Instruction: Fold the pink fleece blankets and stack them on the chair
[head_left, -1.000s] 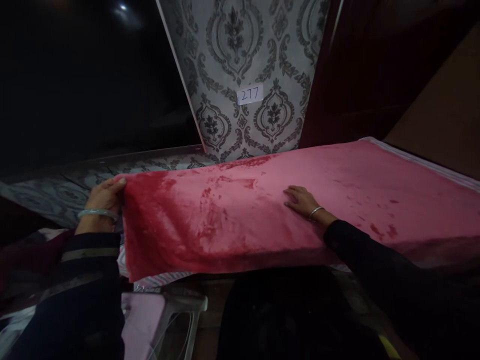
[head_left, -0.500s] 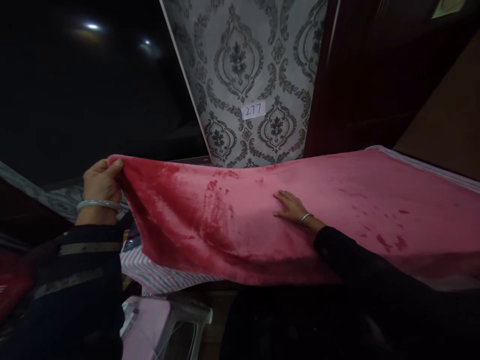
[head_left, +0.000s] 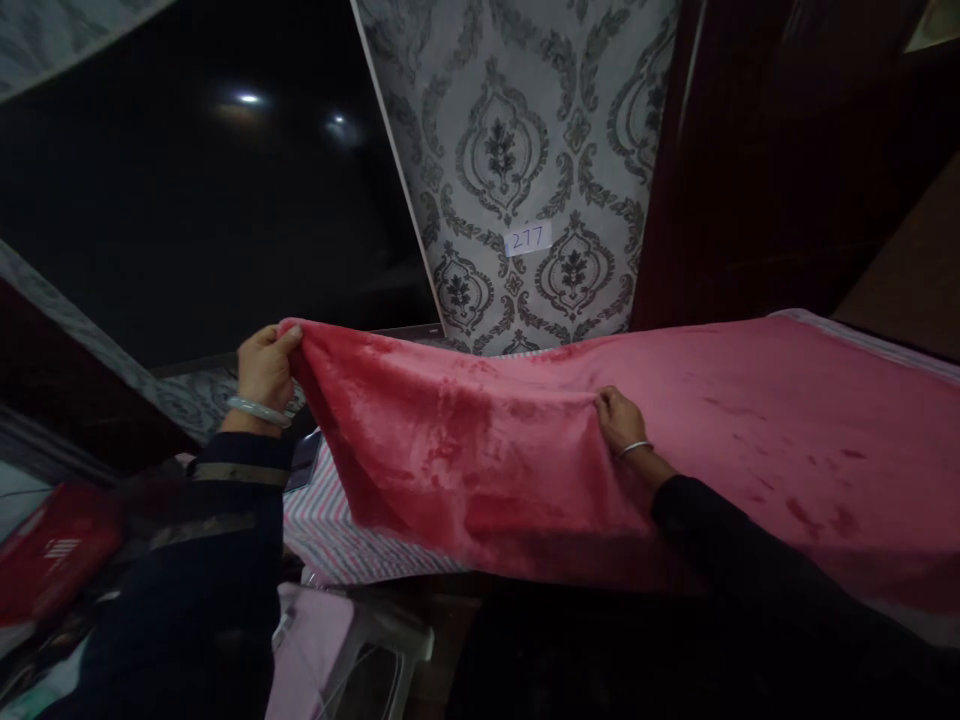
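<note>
A pink-red plush blanket (head_left: 450,430) stretches across the view, with darker red patches where its pile is brushed. My left hand (head_left: 266,367) pinches its left corner between thumb and fingers and holds it raised. Near the blanket's middle, my right hand (head_left: 621,420) is closed on a gathered fold, pulling the fabric up into a ridge between the two hands. Under the lifted part shows a striped cloth (head_left: 337,535) in grey, white and pink. The right part of the blanket lies flat.
Behind stands a large black screen (head_left: 225,180); beside it is patterned wallpaper (head_left: 502,150) with a paper label (head_left: 529,238) reading 277. Below is a pink and white plastic stool (head_left: 315,640). A red box (head_left: 56,550) sits at lower left. A dark object (head_left: 304,460) lies on the striped cloth.
My right hand was lying flat with fingers spread on the blanket; now it grips a fold and lifts it. My left hand still holds the corner. The whole view has shifted somewhat.
</note>
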